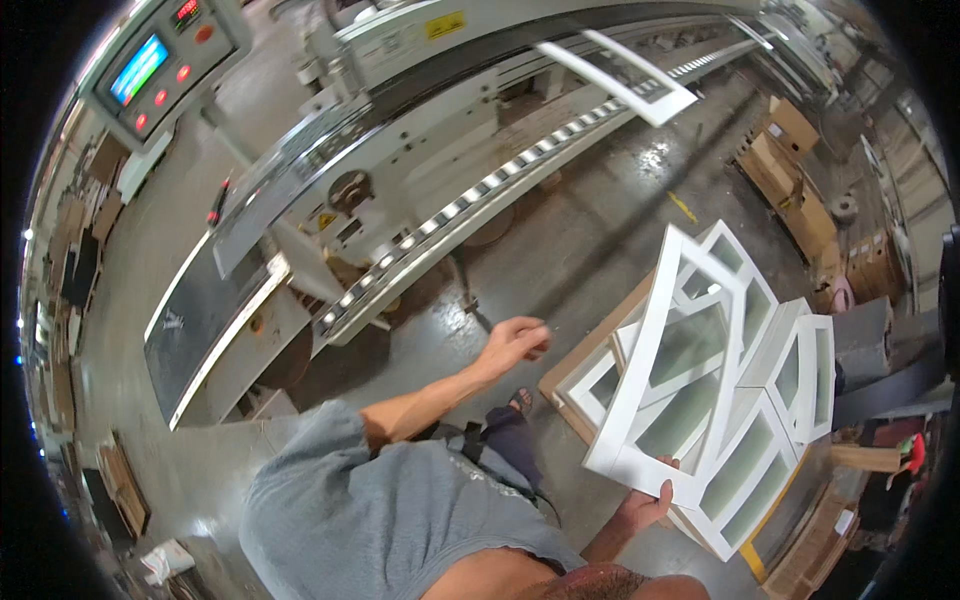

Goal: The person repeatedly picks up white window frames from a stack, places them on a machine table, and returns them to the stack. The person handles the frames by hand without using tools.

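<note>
White rectangular frame with open centre, held tilted at right of torso, leaning over a stack of white panelled frames. Gripped at lower rail by right hand: fingers clamped on the frame, thumb on near face, one fingertip visible at inner edge, remainder hidden. Left hand raised to the left of the frame and well apart from it, above the floor; fingers curled inward, blurred, spacing impossible to tell. Stack set on brown board, its pieces overlapping at differing angles. Long grey machine with roller track across upper view; second white frame lying across the track toward far end. Control panel at upper left, screen lit. Cardboard boxes beyond the stack, at right.
</note>
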`<state>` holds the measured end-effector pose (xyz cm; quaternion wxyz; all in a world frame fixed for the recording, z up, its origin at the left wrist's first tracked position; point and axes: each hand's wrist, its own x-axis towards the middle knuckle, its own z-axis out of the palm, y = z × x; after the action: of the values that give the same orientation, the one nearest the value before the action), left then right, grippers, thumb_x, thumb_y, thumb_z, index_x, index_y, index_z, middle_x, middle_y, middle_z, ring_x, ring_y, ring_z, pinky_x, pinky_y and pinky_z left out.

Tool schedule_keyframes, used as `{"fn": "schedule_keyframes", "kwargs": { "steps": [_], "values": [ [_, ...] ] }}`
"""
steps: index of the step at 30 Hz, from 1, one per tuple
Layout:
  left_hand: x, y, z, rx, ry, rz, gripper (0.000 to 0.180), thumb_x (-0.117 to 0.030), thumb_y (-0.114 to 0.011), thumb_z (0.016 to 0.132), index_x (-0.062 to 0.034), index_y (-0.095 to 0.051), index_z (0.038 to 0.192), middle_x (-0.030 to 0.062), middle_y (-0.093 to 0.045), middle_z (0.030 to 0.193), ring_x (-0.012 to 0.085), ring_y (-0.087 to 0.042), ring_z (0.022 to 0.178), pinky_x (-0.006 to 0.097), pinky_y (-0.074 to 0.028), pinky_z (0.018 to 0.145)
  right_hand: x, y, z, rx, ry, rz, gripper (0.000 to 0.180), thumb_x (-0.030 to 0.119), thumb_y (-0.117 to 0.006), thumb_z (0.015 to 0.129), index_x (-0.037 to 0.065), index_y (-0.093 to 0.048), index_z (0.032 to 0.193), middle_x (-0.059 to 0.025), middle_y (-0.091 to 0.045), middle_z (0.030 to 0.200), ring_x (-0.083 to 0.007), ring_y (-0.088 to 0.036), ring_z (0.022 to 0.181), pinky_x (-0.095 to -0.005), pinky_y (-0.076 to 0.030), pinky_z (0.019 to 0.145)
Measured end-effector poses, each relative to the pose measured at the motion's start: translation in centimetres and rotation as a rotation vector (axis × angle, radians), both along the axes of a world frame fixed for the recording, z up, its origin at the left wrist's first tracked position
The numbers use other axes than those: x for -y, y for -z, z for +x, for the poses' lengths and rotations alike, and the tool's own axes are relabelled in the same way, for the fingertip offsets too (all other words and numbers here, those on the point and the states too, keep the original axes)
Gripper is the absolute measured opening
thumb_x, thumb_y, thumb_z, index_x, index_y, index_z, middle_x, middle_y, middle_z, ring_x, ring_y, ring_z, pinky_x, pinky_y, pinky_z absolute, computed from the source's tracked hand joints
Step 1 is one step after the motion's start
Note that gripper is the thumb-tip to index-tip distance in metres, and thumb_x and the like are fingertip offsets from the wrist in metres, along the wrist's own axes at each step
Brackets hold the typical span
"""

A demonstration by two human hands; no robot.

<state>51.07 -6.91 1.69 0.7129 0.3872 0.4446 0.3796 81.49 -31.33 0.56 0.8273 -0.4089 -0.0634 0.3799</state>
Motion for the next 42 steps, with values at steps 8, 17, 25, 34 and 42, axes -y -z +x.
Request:
{"fn": "schedule_keyframes", "kwargs": {
  "steps": [8, 17, 25, 34, 42],
  "values": [
    [3.0, -10.0, -9.5, 0.609, -0.204, -0.005, 0.062, -0.034, -0.066, 0.089, 0.0096, -0.041, 0.125, 0.0286, -0.056, 0.121, 0.0333, -0.059, 0.112, 0.04, -0.055, 0.089, 2.3, -6.5, -13.6, -0.017, -0.378, 0.072, 0.068, 0.018, -0.065, 0.075, -0.006, -0.039, 0.132, -0.0158, -0.052, 0.109, -0.0266, -0.054, 0.098, -0.0387, -0.046, 0.094],
    [9.7, -7.6, -29.0, 0.374, -0.84, -0.035, 0.03, -0.012, -0.061, 0.092, 0.0087, -0.047, 0.11, 0.0255, -0.063, 0.102, 0.0306, -0.068, 0.086, 0.035, -0.061, 0.068, -5.3, -4.3, -26.2, -0.011, -0.802, -0.057, 0.06, 0.014, -0.071, 0.069, -0.011, -0.05, 0.119, -0.0225, -0.062, 0.102, -0.0347, -0.064, 0.091, -0.0453, -0.054, 0.086],
    [6.4, -3.7, -39.7, 0.431, -0.986, 0.004, 0.036, -0.013, -0.068, 0.087, 0.0089, -0.047, 0.106, 0.0269, -0.062, 0.1, 0.0322, -0.067, 0.079, 0.036, -0.06, 0.064, -12.8, -4.5, -37.2, 0.045, -1.043, -0.057, 0.062, 0.02, -0.075, 0.072, -0.01, -0.051, 0.12, -0.0253, -0.062, 0.109, -0.0347, -0.064, 0.099, -0.0443, -0.051, 0.092],
    [1.6, 0.5, -46.8, 0.293, -0.944, 0.049, 0.038, -0.016, -0.058, 0.094, 0.0124, -0.044, 0.116, 0.0284, -0.062, 0.104, 0.0349, -0.068, 0.086, 0.037, -0.061, 0.068, -16.1, -1.4, -44.2, -0.08, -1.029, -0.041, 0.062, 0.015, -0.073, 0.077, -0.01, -0.046, 0.127, -0.0232, -0.061, 0.113, -0.0334, -0.062, 0.104, -0.0433, -0.05, 0.094],
    [0.7, 0.7, -48.4, 0.293, -0.973, 0.008, 0.04, -0.018, -0.056, 0.095, 0.013, -0.041, 0.116, 0.0318, -0.059, 0.106, 0.0377, -0.067, 0.084, 0.038, -0.059, 0.064, -17.0, -1.2, -47.3, -0.082, -0.901, -0.11, 0.051, 0.023, -0.066, 0.085, -0.006, -0.051, 0.124, -0.0179, -0.064, 0.107, -0.0254, -0.064, 0.097, -0.0365, -0.053, 0.086]
  ]
}}
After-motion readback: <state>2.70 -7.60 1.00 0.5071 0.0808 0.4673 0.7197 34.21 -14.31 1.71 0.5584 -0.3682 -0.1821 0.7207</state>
